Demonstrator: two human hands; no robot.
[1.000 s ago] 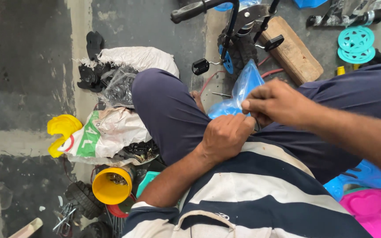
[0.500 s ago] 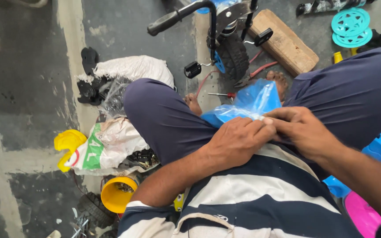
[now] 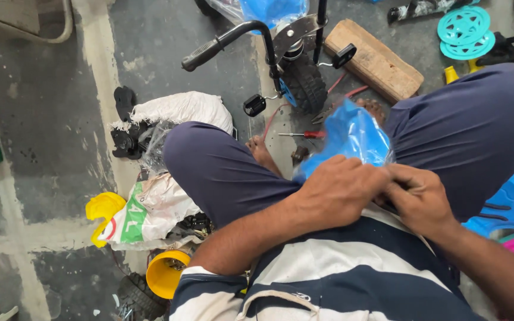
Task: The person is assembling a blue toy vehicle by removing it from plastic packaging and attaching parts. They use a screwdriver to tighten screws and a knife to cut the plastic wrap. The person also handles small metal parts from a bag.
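Blue plastic bag sits in the lap between the knees — left hand and right hand both closed, pinching its lower edge; tugged apart, the thin film might tear — contents hidden

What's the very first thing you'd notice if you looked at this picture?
Right in the middle, the left hand and right hand pinch a shiny blue plastic bag above the person's lap. Just beyond it, a small bicycle with a black handlebar grip and knobbly tyre stands on the grey floor beside a wooden block. Bright teal wheels lie at top right, and a yellow cup sits at bottom left.
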